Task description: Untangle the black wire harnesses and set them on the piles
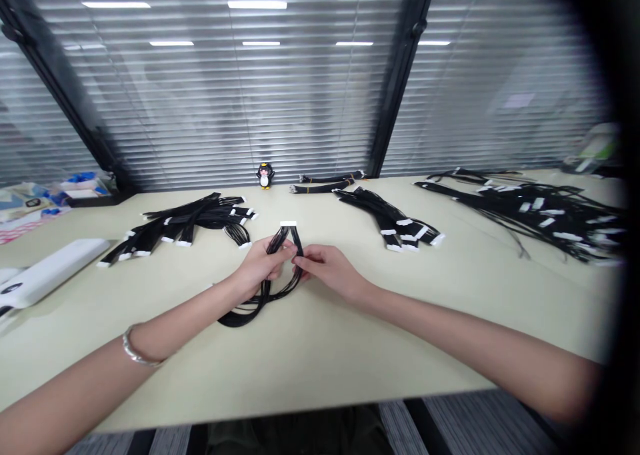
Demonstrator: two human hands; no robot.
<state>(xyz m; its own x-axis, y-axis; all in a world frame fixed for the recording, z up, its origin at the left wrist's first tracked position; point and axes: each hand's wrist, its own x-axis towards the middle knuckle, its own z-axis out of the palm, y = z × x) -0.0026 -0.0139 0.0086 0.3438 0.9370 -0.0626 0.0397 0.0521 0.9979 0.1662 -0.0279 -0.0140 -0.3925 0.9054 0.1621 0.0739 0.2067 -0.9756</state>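
Between my two hands is a black wire harness (261,302) with a white connector (289,223) at its top end. Below the connector the wires part into two bunches. My left hand (263,260) is closed around the left bunch. With thumb and fingers, my right hand (325,268) pinches the right bunch. The wires loop down and to the left, under my left wrist, where their other end is mostly hidden. The harness is held just above the pale table (320,355).
Harness piles lie to the left (185,223), right (387,216) and far right (540,215). Two tied wire bundles (327,183) and a penguin figurine (265,175) stand by the blinds. A white device (55,272) and bagged items (85,185) are at left.
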